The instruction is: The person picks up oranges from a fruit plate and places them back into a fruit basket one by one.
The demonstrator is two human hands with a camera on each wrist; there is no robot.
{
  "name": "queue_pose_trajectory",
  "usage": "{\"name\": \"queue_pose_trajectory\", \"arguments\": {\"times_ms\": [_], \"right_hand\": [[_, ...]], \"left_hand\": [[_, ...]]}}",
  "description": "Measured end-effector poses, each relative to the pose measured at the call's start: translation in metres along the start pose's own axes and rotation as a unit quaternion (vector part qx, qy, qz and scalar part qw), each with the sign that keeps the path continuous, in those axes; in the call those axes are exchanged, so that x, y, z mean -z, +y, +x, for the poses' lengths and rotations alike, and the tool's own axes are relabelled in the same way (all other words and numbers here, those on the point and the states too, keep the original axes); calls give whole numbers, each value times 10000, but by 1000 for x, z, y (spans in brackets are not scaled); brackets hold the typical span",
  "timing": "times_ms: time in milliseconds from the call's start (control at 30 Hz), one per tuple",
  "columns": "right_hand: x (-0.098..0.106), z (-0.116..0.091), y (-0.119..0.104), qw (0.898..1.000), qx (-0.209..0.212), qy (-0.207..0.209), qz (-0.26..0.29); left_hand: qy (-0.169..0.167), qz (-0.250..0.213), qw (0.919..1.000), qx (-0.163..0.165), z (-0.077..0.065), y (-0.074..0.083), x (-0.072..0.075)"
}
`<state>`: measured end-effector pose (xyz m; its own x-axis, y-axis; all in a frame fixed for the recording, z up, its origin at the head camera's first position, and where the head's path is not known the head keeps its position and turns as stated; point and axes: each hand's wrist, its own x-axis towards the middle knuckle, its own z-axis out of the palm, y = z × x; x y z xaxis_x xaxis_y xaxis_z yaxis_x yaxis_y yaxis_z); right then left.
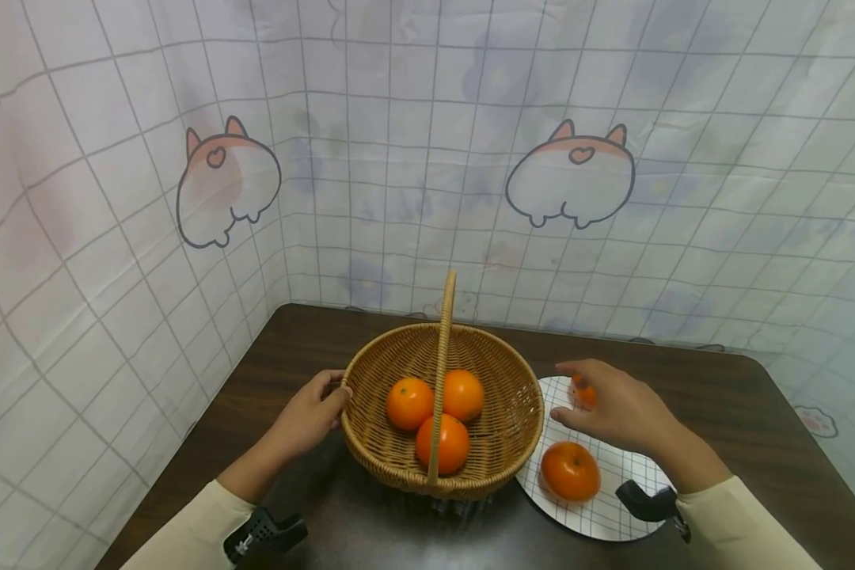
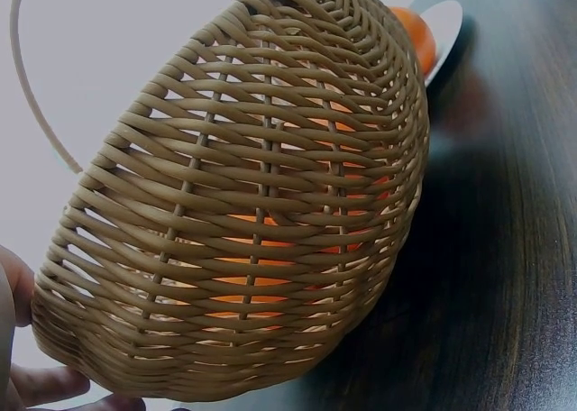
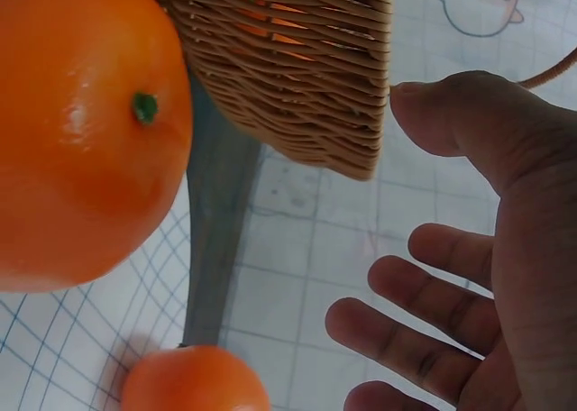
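Note:
A round wicker basket [image 1: 502, 400] with an arched handle [image 1: 442, 372] stands mid-table, holding three oranges [image 1: 409, 404]. My left hand [image 1: 317, 412] grips its left rim, the thumb over the edge and the fingers outside; the left wrist view shows the basket's woven side [image 2: 243, 204] close up. Above the round plate [image 1: 616, 503] hovers my right hand [image 1: 616, 404], fingers spread and nothing between them. On that plate lie a glossy orange fruit [image 1: 570, 472] near the front and another orange fruit [image 1: 583, 392], partly hidden behind the right hand. Both fruits [image 3: 194, 379] also appear in the right wrist view.
The dark wooden table [image 1: 306, 514] extends around the basket and plate. Behind and to the left hangs a pale grid-patterned cloth [image 1: 413, 158] with cartoon prints, meeting the table's edges. The plate, white with grid lines, sits close against the basket's right side.

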<state>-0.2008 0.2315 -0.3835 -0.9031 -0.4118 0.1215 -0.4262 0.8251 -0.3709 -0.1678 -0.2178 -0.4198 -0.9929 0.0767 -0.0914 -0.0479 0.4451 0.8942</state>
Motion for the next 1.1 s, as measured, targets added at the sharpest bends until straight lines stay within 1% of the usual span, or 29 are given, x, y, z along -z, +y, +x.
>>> {"name": "queue_pose_trajectory", "arguments": {"times_ms": [200, 533, 633, 833, 1100], "right_hand": [[-3, -6, 2, 9999, -8, -20, -98], [-9, -16, 6, 9995, -186, -202, -181], [-10, -19, 7, 9994, -159, -257, -167], [-13, -23, 9, 9995, -53, -220, -207], [-15, -29, 10, 9990, -226, -361, -108]], "left_hand": [[-12, -11, 10000, -39, 0, 0, 0], [27, 143, 9999, -4, -1, 0, 0], [10, 134, 9999, -17, -1, -1, 0], [21, 89, 10000, 7, -1, 0, 1], [11, 89, 9999, -49, -2, 2, 1]]}}
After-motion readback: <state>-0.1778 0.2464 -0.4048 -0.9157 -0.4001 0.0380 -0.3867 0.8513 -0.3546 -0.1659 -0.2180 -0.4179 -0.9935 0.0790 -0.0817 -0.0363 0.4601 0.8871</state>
